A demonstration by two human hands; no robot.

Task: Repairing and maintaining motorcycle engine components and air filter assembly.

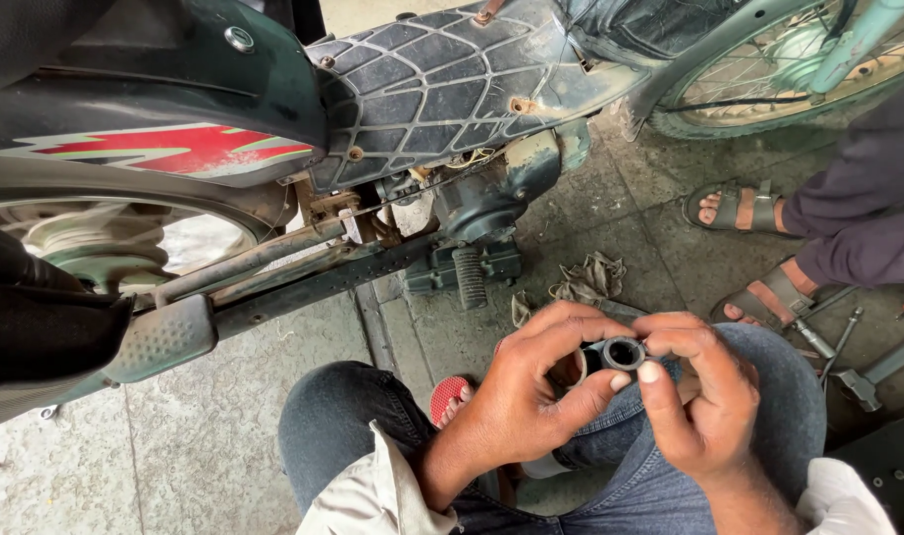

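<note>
Both hands meet over the person's blue-jeaned knees: the left hand [531, 396] and the right hand [704, 396] pinch a short black ring-shaped bushing [620, 354] between thumbs and fingertips, its open bore facing up. Beyond them stands a motorcycle [273, 129] on the concrete floor [194, 436], with a footpeg [469, 275] and a crumpled rag [585, 282] just beside it. Another person's sandalled feet [739, 208] rest near the floor's right edge, hand tools [848, 347] next to them.

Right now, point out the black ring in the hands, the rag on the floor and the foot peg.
black ring [624, 353], head view, on its front rim.
rag [590, 279], head view, on its crumpled middle.
foot peg [469, 276], head view, on its ribbed rubber tread.
</note>
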